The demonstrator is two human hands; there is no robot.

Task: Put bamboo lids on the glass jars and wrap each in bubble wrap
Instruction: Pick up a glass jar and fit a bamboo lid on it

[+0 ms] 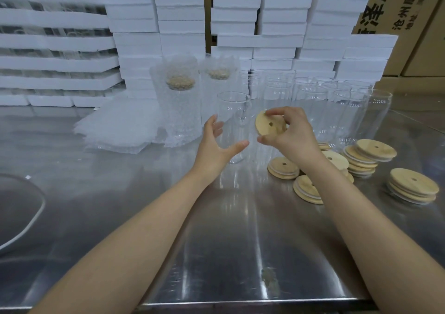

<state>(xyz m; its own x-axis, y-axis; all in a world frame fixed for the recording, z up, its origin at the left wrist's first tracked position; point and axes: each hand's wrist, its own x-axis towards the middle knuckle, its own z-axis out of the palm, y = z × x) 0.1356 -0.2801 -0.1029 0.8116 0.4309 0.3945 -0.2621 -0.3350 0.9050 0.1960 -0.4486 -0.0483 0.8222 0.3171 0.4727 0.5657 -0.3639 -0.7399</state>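
At a steel counter (216,241), a person's right hand (291,135) pinches a bamboo lid (267,124) by its edge, its grip closed on the disc, which is held tilted just right of an open glass jar (233,111). The left hand (216,145) cups that jar with its grip open and fingers spread; whether it touches the glass cannot be told. Two bubble-wrapped jars (180,111) stand behind, beside bubble wrap sheets (115,128). Loose lids (284,168) lie to the right, near empty jars (337,106) and stacked white foam boxes (277,24).
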